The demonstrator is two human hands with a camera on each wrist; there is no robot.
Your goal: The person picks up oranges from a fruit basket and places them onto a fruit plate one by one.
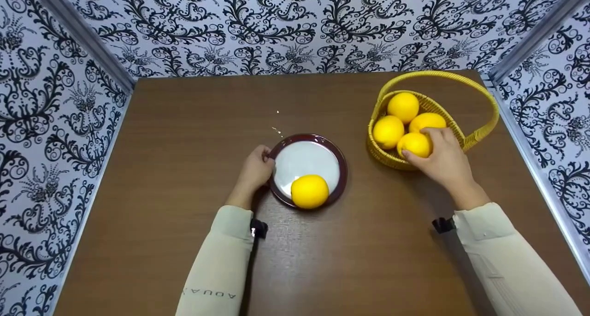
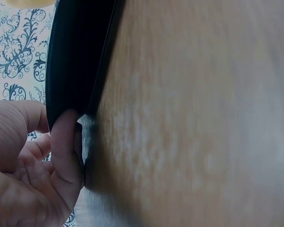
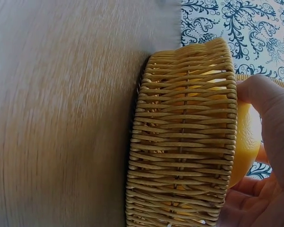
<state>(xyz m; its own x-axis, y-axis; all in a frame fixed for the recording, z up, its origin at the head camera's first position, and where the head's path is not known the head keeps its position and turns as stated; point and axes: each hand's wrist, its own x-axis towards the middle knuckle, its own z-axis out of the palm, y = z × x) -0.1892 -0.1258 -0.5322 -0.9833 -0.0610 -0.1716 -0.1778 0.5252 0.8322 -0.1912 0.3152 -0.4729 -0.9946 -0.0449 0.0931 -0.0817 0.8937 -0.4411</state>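
A plate (image 1: 308, 157) with a dark red-brown rim and pale middle sits centrally on the table, bearing one lemon (image 1: 309, 192) near its front edge. My left hand (image 1: 258, 168) pinches the plate's left rim. In the left wrist view, fingers hold the dark edge of the plate (image 2: 80, 56) close to the tabletop. On the right stands a yellow wicker basket (image 1: 382, 157) with several lemons inside. My right hand (image 1: 445, 161) grips the front lemon (image 1: 414, 144) between thumb and fingers. The right wrist view shows that lemon (image 3: 244, 142) partly hidden behind the basket's woven wall (image 3: 182, 137).
An arched handle (image 1: 438, 73) rises over the basket. Behind the brown table (image 1: 184, 122) stands a wall (image 1: 276, 30) with black scroll patterns, and similar panels border the left and right. Small white specks (image 1: 276, 131) show above the plate.
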